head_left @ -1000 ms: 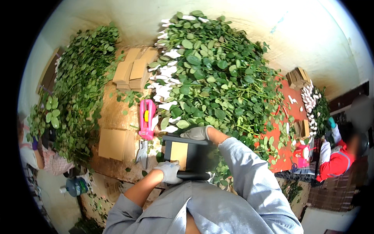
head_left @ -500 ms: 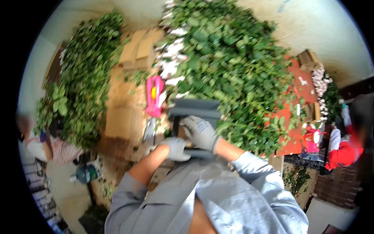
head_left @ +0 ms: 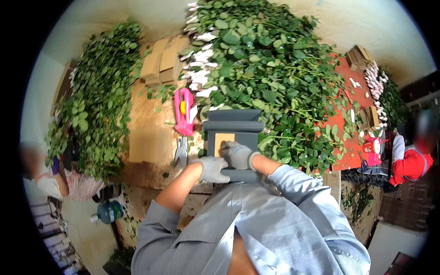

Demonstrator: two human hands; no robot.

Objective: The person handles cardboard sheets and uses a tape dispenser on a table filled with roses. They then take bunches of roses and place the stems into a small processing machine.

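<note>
Directly in front of me stands a dark grey stand with padded bars [head_left: 233, 124]. A small piece of brown cardboard [head_left: 224, 137] lies flat in it. My right hand [head_left: 238, 155], in a grey-white glove, is closed over the lower part of the cardboard with its fingers bent at the edge. Beside it my left hand [head_left: 211, 169], gloved alike, rests at the stand's lower left, its thumb and fingers apart. To the left lie silver shears [head_left: 181, 152] and a pink tape dispenser [head_left: 184, 112] with a yellow core.
A large heap of leafy stems [head_left: 270, 78] with white tips covers the table behind and right of the stand. Cardboard pieces [head_left: 160, 62] and another leafy heap [head_left: 101, 91] are left. One co-worker [head_left: 408, 162] is at right, another [head_left: 68, 181] at left.
My right hand has moved slightly down and right, so more of the cardboard shows flat in the stand. My left hand has shifted a little up and right. The whole view has shifted slightly.
</note>
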